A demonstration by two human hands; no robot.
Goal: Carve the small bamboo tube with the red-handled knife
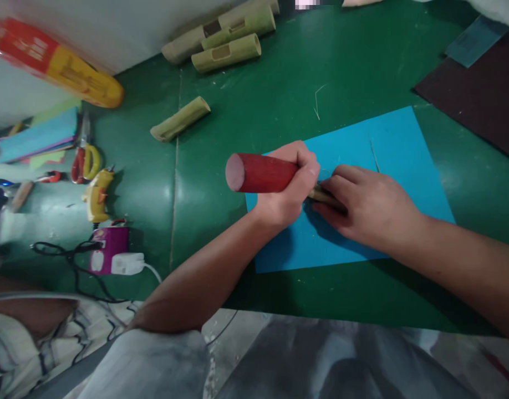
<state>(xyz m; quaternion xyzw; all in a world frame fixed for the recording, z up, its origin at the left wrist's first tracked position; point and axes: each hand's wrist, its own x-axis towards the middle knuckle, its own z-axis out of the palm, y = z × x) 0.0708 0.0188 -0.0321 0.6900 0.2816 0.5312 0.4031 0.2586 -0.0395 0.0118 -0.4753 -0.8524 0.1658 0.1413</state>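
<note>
Grips a thick red handle, pale at the flat left end, in the closed left hand near the centre of the frame. Holds a slender brownish piece in the curled fingers of the right hand, just right of centre and close beside the left; perhaps bamboo, though too covered by the fingers to be sure. Has both hands over a blue sheet, laid aslant on a green table from the centre to the right of the frame. Shows a thin strand on the sheet, just above the right hand.

Has cut bamboo tubes grouped at the top, left of centre, with a shorter bamboo piece alone below. Shows at upper left a red-and-yellow container, with coloured papers below and scissors just beside. Has lower down, at the left, a yellow glue gun, then a purple box touching a white plug. Shows at upper right a dark board, partly under a translucent sheet
</note>
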